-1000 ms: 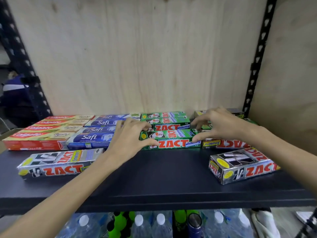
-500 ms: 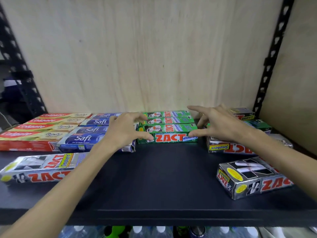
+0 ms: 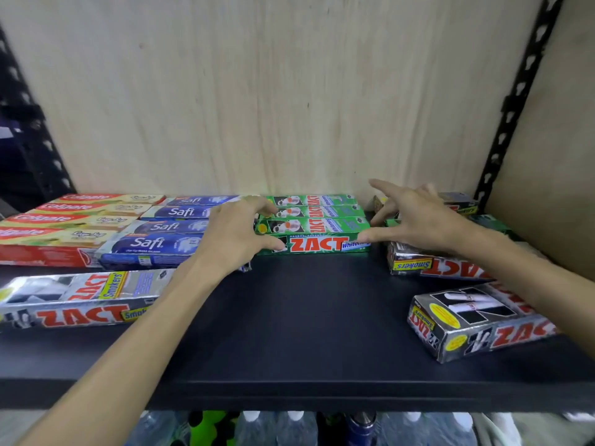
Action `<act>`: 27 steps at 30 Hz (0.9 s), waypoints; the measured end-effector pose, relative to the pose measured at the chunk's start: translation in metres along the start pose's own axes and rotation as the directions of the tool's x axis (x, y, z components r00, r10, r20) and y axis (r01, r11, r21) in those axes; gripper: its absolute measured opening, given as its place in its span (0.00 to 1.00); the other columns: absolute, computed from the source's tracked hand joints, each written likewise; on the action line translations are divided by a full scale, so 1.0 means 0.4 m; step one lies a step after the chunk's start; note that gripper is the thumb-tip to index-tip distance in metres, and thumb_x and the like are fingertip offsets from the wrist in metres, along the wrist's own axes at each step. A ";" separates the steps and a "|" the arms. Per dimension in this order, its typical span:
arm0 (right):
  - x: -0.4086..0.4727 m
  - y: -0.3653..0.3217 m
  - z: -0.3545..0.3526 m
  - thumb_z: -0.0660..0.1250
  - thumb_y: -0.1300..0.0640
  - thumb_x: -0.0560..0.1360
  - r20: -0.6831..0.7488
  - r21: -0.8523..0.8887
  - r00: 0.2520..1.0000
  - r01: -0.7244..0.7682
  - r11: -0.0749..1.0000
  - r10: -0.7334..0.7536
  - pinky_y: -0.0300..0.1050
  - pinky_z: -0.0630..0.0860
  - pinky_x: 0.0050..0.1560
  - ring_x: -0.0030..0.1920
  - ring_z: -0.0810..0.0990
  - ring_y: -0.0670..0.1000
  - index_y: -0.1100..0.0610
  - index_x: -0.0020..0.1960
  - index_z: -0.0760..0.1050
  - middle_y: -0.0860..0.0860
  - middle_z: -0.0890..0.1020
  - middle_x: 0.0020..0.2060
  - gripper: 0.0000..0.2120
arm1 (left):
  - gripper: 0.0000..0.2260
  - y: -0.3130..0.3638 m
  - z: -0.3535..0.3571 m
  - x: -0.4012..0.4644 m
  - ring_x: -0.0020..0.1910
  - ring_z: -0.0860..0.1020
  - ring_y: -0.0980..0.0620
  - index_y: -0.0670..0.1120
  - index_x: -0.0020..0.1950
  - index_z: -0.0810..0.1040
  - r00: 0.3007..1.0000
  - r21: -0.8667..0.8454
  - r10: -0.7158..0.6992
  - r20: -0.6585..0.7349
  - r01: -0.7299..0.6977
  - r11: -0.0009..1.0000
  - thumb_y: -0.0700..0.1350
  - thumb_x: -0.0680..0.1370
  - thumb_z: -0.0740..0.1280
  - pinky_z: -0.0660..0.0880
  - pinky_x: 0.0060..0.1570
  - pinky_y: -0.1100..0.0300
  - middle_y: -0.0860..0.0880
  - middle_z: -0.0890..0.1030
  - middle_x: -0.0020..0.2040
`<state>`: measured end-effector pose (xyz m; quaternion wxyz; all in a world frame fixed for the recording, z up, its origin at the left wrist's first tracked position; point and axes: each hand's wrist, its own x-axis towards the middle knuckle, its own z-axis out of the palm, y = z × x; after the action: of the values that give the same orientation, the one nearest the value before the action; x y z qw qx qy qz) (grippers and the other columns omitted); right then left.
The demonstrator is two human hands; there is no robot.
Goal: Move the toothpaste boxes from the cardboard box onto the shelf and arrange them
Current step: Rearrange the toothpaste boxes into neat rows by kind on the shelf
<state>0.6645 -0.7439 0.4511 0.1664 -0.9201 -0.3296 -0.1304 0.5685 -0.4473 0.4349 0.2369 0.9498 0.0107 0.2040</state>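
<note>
Green Zact toothpaste boxes point(image 3: 317, 235) lie in a row at the back middle of the black shelf point(image 3: 306, 323). My left hand point(image 3: 233, 235) rests at their left end with its thumb on the front box. My right hand point(image 3: 415, 218) is at their right end, fingers spread, thumb touching the front box's right end. Neither hand lifts a box. Blue Safi boxes point(image 3: 161, 235) and red Colgate boxes point(image 3: 61, 226) lie to the left. Silver Zact Smokers boxes lie loose at the front left point(image 3: 80, 299), front right point(image 3: 476, 320) and under my right wrist point(image 3: 428, 265). The cardboard box is out of view.
A plywood back panel point(image 3: 273, 91) closes the shelf behind. Black perforated uprights stand at the left point(image 3: 35, 146) and right point(image 3: 515, 101). Water bottles point(image 3: 289, 428) show on the level below the shelf's front edge.
The green boxes have been pushed back toward the panel and squared up. Both hands followed them, and their fingers have spread wider. The camera has moved closer.
</note>
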 end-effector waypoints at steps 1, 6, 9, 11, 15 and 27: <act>-0.014 0.001 -0.012 0.64 0.24 0.63 -0.037 0.055 0.999 -0.016 0.998 0.018 0.50 0.56 0.68 0.71 0.72 0.45 0.53 0.80 0.61 0.40 0.86 0.54 0.53 | 0.28 0.009 -0.004 -0.005 0.65 0.76 0.54 0.54 0.65 0.79 1.000 -0.038 0.023 0.021 -0.023 0.999 0.52 0.67 0.82 0.70 0.66 0.55 0.56 0.81 0.64; -0.124 0.044 -0.102 0.67 0.34 0.74 -0.206 0.287 0.968 -0.081 0.954 0.144 0.52 0.72 0.68 0.58 0.82 0.44 0.47 0.76 0.67 0.39 0.86 0.49 0.34 | 0.18 0.082 0.015 -0.034 0.63 0.75 0.67 0.59 0.63 0.80 0.987 -0.302 0.158 0.001 -0.150 0.941 0.54 0.74 0.77 0.70 0.63 0.65 0.65 0.81 0.60; -0.212 0.068 -0.144 0.71 0.47 0.77 -0.271 0.228 0.940 -0.149 0.962 0.210 0.40 0.73 0.56 0.54 0.82 0.44 0.48 0.73 0.71 0.42 0.86 0.51 0.25 | 0.16 0.145 0.063 -0.051 0.63 0.75 0.70 0.57 0.64 0.80 0.973 -0.331 0.230 0.017 -0.212 0.920 0.54 0.76 0.74 0.69 0.65 0.67 0.65 0.81 0.61; -0.265 0.091 -0.155 0.72 0.52 0.77 -0.271 0.170 0.932 -0.198 0.965 0.239 0.36 0.71 0.52 0.52 0.81 0.44 0.50 0.72 0.73 0.42 0.86 0.52 0.24 | 0.18 0.196 0.096 -0.062 0.63 0.74 0.70 0.57 0.65 0.79 0.968 -0.346 0.249 0.035 -0.222 0.911 0.56 0.76 0.74 0.69 0.64 0.70 0.65 0.81 0.61; -0.317 0.138 -0.146 0.75 0.54 0.74 -0.254 0.117 0.925 -0.262 0.958 0.284 0.43 0.71 0.48 0.43 0.79 0.47 0.51 0.71 0.73 0.46 0.86 0.54 0.27 | 0.22 0.271 0.138 -0.059 0.62 0.75 0.69 0.56 0.68 0.78 0.962 -0.356 0.273 0.032 -0.244 0.902 0.58 0.75 0.74 0.68 0.62 0.70 0.63 0.80 0.61; -0.269 0.177 -0.144 0.73 0.57 0.77 -0.267 0.069 0.856 -0.442 0.895 0.443 0.55 0.80 0.57 0.56 0.82 0.59 0.56 0.67 0.75 0.57 0.84 0.55 0.19 | 0.26 0.388 0.200 0.071 0.69 0.70 0.45 0.53 0.71 0.72 0.982 0.132 0.138 0.126 -0.155 0.979 0.63 0.77 0.69 0.65 0.67 0.47 0.50 0.82 0.61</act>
<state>0.6224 -0.8785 0.4503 0.2384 -0.9434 -0.0833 -0.2147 0.6139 -0.6173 0.4520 0.1535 0.9727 -0.0587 0.1641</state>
